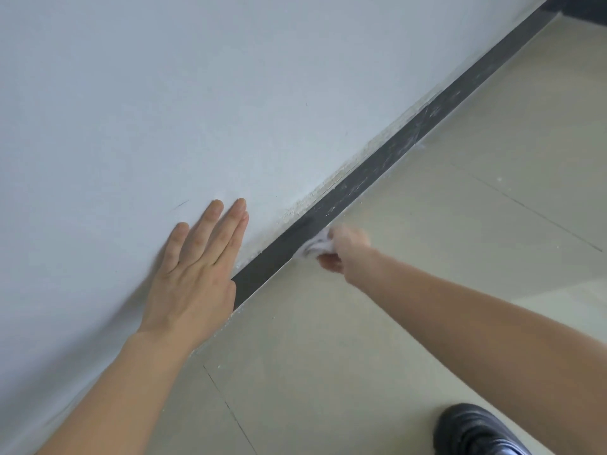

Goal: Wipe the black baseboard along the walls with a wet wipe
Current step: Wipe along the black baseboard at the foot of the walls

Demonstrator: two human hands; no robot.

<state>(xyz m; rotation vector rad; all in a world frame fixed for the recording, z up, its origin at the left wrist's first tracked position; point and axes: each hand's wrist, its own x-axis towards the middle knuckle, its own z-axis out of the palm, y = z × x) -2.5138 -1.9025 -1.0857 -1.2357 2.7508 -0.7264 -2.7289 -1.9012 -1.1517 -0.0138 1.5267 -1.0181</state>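
Shoe: nearest us, at the bottom right, we see the toe of a black shoe (473, 431) on the floor.
Floor: pale beige tiles (377, 339) with thin dark joints run from our feet up to the wall.
Left hand: our left hand (197, 274) lies flat on the wall, fingers straight and close together, holding nothing; its thumb edge sits just over the near end of the visible baseboard.
Right hand: our right hand (341, 249), blurred, reaches further along and grips a bunched white wet wipe (315, 244) in curled fingers.
Wet wipe: it presses against the face of the black baseboard (410, 142), down where the board meets the floor.
Baseboard: a dark strip running diagonally along the foot of the wall; beyond the wipe it shows pale smears and dusty streaks, and crumbly white residue lines its upper edge.
Wall: a plain pale grey wall (197, 93) fills the upper left.
Far corner: at the top right the baseboard meets another dark strip.
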